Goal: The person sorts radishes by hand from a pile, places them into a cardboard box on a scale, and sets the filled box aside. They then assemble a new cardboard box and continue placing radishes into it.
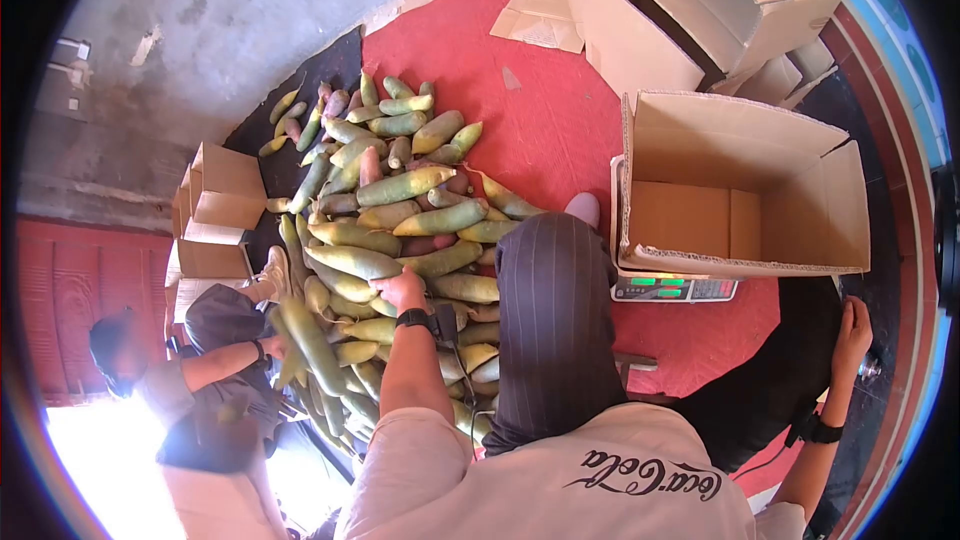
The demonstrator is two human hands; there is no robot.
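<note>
from the head camera, we see our left hand point(401, 289) at the near end of a pale green radish point(352, 261), its fingers closed about that tip, the radish lying on top of a large heap of radishes point(425, 190). the heap, mostly green with a few reddish ones, spreads to the left of our striped trouser leg point(556, 310). our right hand point(852, 335) is out beside our other knee, well apart from the heap; its fingers look slightly bent, but we cannot tell how far open they are or whether they hold anything. a black band point(412, 318) circles our left wrist.

to the right of the striped leg, an open cardboard box point(740, 135) sits on a scale point(690, 290) with green-lit displays, on a red floor covering point(545, 140). more boxes point(715, 0) stand beyond it. at the left, a co-worker point(225, 410) has a hand point(274, 347) near a long green radish point(312, 348); we cannot tell whether those fingers grip it.
</note>
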